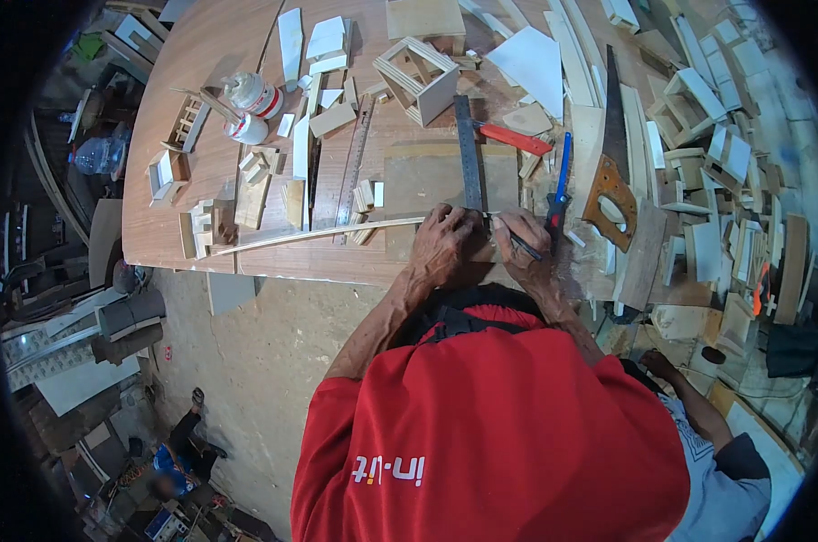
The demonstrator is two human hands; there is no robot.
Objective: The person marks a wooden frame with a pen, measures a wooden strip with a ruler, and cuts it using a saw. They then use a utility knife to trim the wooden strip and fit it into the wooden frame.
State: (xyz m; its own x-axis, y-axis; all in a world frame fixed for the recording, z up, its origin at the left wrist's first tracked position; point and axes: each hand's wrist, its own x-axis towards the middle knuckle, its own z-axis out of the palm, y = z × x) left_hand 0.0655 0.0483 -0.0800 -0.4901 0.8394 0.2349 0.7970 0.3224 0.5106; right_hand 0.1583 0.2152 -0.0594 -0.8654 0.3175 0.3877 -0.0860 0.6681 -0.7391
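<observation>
My left hand [443, 237] has its fingers curled over the end of a long thin wooden strip [323, 234], which runs leftward across the table. My right hand [521, 242] grips a dark pen [525, 247] close beside the left one. A steel ruler [469, 149] points away from me, its near end by my hands. Beneath it lies a flat brown board [411, 176]. To the right of my right hand are a blue-handled tool [558, 194] and a red-handled cutter [516, 138]. My fingertips are partly hidden.
A handsaw [613, 172] lies to the right among long wood strips. A small wooden frame [418, 81] stands at the back. Two glue containers [253, 97] sit back left. Wood offcuts [698, 181] pile up at right. Another person [721, 461] is at lower right.
</observation>
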